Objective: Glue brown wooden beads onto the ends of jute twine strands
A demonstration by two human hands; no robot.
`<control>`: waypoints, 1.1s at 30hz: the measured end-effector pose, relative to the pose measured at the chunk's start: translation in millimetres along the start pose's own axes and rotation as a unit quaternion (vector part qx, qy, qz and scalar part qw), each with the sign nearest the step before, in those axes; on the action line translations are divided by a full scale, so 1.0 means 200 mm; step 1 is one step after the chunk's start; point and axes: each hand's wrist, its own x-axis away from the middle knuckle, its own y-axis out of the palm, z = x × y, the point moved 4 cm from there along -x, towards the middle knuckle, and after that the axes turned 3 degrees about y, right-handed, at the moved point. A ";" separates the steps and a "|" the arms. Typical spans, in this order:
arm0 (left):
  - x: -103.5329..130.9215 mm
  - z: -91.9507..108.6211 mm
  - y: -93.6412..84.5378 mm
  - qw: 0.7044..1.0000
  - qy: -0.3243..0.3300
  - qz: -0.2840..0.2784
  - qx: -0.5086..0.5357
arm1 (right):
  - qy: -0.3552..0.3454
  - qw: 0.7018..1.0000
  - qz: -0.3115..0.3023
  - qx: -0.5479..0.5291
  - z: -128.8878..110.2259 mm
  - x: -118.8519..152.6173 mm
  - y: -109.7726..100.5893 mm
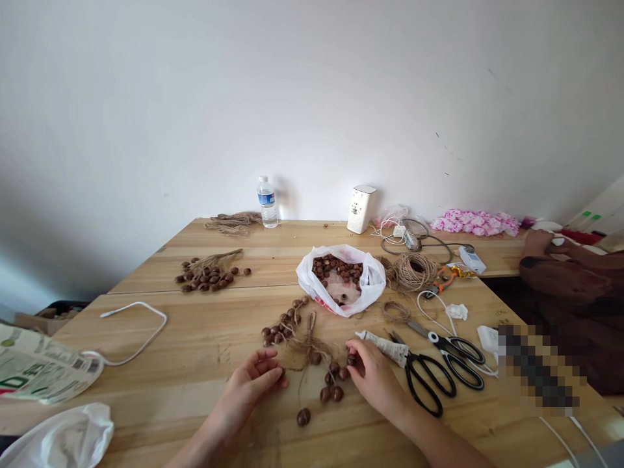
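My left hand (256, 380) is closed on a brown nut at the left of a twine bundle (311, 335) on the wooden table. My right hand (370, 370) pinches another brown nut (351, 359) at the bundle's right side. Several brown nuts (334, 383) lie between my hands, some tied to the twine strands. One nut (303, 416) rests closer to me. Behind my left hand is a cluster of nuts on twine (283, 325). An open white plastic bag (312, 286) holding many nuts stands just beyond the bundle.
To the right lie a glue tube (385, 346), two black-handled scissors (429, 383) (458, 357) and a twine coil (414, 272). A nut bunch (207, 276), water bottle (267, 203) and white box (361, 209) are farther back. A person's arm (541, 250) shows at right.
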 end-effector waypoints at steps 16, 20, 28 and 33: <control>0.00 0.00 0.00 1.000 -0.006 0.023 -0.007 | 0.004 0.994 -0.082 0.068 0.05 -0.02 -0.09; 0.01 0.01 0.01 1.000 -0.007 0.024 -0.009 | -0.017 0.993 -0.051 0.101 0.09 -0.04 -0.13; -0.01 -0.01 -0.01 1.000 -0.004 0.013 -0.010 | -0.106 0.976 -0.147 0.119 0.07 -0.18 -0.11; -0.02 -0.02 -0.01 1.000 -0.008 0.010 0.016 | -0.105 0.982 -0.130 0.092 0.07 -0.18 -0.07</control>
